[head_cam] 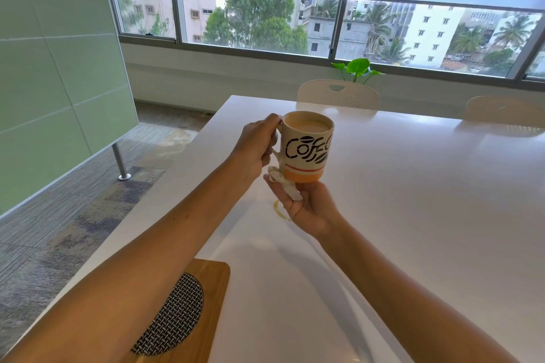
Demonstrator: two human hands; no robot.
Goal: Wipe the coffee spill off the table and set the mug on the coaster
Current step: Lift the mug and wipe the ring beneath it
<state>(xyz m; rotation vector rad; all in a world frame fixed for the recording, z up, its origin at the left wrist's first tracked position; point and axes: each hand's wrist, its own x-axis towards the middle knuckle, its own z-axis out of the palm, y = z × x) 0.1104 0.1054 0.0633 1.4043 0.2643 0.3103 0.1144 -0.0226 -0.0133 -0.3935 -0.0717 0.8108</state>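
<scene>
The mug (306, 146) is held up in the air above the white surface (413, 200). It is full of milky coffee and stands upright. The left hand (256, 146) is closed around the handle, with its fingers (272, 121) curled tight. The right hand (309, 205) is placed under the mug's orange base, palm up, and a crumpled white tissue (284, 184) is pinched in it against the bottom of the mug. A thin brown coffee ring (280, 211) is seen on the surface just below the right hand. The round woven coaster (177, 315) lies on a wooden board (215, 289) near the front edge, partly hidden by the left arm.
</scene>
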